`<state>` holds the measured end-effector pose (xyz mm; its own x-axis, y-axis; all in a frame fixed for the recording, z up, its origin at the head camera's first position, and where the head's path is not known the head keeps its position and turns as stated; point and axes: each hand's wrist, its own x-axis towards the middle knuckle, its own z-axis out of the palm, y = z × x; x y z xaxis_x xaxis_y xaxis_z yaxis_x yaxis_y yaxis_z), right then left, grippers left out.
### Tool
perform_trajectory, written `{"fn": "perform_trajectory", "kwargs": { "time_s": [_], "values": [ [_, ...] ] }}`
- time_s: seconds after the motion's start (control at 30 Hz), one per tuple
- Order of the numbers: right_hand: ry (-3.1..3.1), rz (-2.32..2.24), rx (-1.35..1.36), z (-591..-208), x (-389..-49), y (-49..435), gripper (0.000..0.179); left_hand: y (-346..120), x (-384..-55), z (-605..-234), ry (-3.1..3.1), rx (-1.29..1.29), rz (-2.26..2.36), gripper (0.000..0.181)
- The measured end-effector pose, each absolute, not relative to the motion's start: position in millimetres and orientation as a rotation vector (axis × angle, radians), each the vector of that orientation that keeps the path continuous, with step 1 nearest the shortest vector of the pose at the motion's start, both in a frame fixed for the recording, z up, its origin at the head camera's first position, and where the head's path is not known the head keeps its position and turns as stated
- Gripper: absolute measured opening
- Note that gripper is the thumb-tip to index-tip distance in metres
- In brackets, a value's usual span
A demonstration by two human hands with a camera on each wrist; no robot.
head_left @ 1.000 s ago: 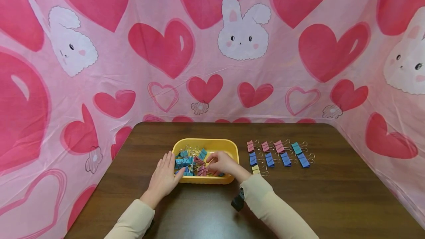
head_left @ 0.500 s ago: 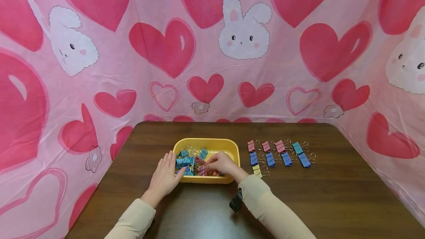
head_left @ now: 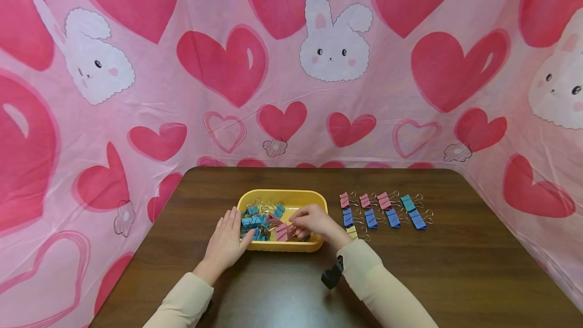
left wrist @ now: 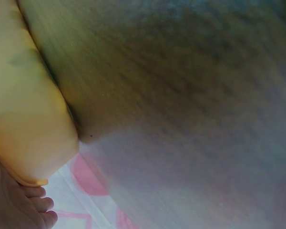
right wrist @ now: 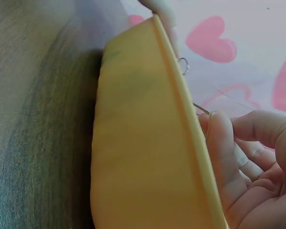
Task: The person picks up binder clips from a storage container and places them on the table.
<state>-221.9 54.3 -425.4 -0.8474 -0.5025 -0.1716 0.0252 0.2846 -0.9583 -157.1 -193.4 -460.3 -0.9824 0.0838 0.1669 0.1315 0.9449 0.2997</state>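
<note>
In the head view, a yellow tray [head_left: 314,197] holds a heap of binder clips, mostly teal, blue and pink. My left hand [head_left: 223,242] lies with straight fingers along the tray's left end, its thumb over the front corner. Over the tray's right half, my right hand [head_left: 314,222] pinches a wire handle of a pink binder clip [head_left: 283,232]. Thumb and forefinger of the right hand [right wrist: 257,157] meet at a thin wire [right wrist: 201,109] in the right wrist view; the tray wall hides the clip's body there. The left wrist view shows my left fingers [left wrist: 38,205] past the tray's end.
Right of the tray, binder clips lie in rows on the brown table [head_left: 410,272]: pink clips [head_left: 383,201] and a teal one [head_left: 408,203] at the back, blue clips [head_left: 393,218] below, one yellow clip [head_left: 352,233] in front. A heart-patterned cloth [head_left: 282,85] hangs behind.
My right hand has shifted a little to the right and up, and the pink binder clip has moved slightly right with it. My left hand stays where it was.
</note>
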Motion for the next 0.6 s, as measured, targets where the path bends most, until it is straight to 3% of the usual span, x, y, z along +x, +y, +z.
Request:
{"fn": "perform_trajectory", "kwargs": {
  "time_s": [0.6],
  "values": [
    [1.969, -1.896, -0.37, -409, -223, 83, 0.027, -192, -157, -458, -2.95, -0.151, -0.467, 0.077]
  ]
}}
